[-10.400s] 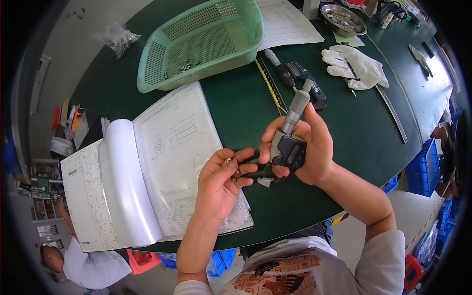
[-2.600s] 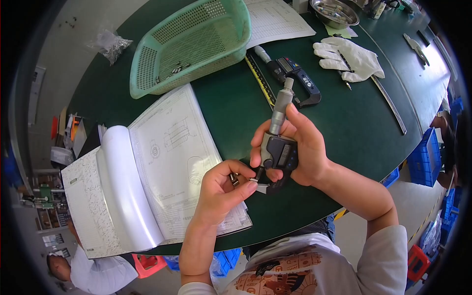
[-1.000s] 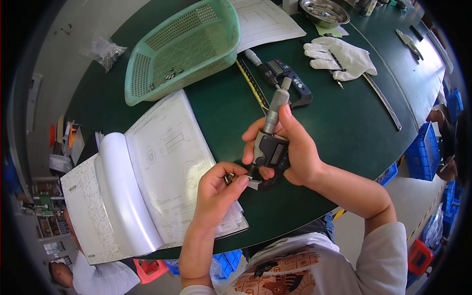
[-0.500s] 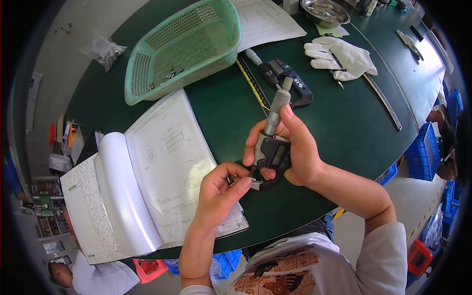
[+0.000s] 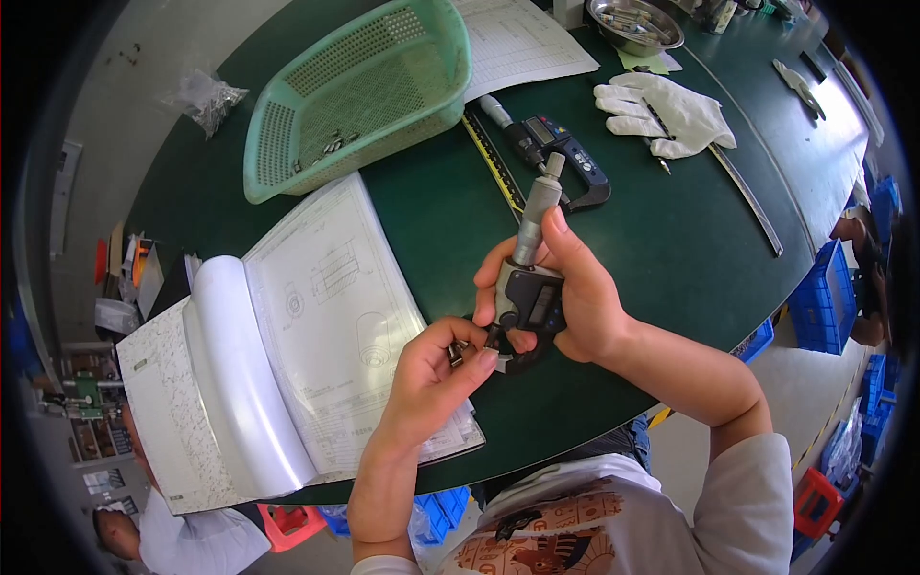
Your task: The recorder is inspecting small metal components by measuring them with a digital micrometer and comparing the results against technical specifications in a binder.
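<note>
My right hand (image 5: 586, 292) is wrapped round a digital micrometer (image 5: 525, 287), its silver thimble pointing up and away and its dark frame towards me. My left hand (image 5: 431, 379) pinches a small shiny metal part (image 5: 456, 354) between thumb and fingers, right at the micrometer's jaws. The fingertips partly hide the part and the jaw gap, so I cannot tell whether the jaws touch it. A second digital micrometer (image 5: 561, 158) lies on the green table just beyond, beside a black and yellow ruler (image 5: 494, 163).
An open binder of drawings (image 5: 331, 307) lies at the left. Behind it stands a green perforated basket (image 5: 359, 129) with several small metal parts. A white glove (image 5: 676, 113), a steel ruler (image 5: 747, 201), a metal bowl (image 5: 634, 40) and a paper sheet (image 5: 522, 48) occupy the far side.
My left hand has shifted slightly right, bringing the small metal part closer in at the micrometer's jaws. The micrometer has moved very slightly left in my right hand.
</note>
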`<move>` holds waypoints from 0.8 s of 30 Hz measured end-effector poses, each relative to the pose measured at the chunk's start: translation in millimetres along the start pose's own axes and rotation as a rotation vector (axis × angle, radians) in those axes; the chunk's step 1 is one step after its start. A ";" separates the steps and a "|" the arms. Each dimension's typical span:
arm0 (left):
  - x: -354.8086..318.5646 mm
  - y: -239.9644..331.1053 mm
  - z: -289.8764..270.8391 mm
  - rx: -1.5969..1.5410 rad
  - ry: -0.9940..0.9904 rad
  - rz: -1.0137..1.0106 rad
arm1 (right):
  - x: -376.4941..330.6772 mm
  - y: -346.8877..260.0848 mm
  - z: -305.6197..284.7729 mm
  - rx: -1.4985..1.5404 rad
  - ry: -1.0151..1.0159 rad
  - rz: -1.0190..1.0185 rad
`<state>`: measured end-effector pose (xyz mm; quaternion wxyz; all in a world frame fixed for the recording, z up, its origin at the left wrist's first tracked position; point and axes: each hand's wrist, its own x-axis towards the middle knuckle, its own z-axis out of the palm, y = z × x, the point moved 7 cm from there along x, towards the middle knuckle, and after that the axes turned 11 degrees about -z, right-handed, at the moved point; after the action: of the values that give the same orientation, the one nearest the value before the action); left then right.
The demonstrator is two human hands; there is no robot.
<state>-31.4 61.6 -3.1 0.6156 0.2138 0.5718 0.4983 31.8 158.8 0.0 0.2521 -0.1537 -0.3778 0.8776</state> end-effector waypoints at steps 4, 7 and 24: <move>0.0 -5.0 -7.0 -0.023 0.024 -0.058 | 0.6 4.5 -0.1 0.051 0.030 0.043; 4.8 -4.6 -18.0 -0.442 -0.089 0.029 | 1.6 -0.1 -5.8 0.037 0.066 0.032; 7.7 -2.6 -24.7 -0.646 -0.040 0.073 | -0.1 2.9 -4.0 0.055 0.055 0.042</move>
<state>-54.2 59.6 -15.3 0.6445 0.0375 0.3641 0.6713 32.7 159.4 -4.8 0.2480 -0.1789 -0.3429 0.8882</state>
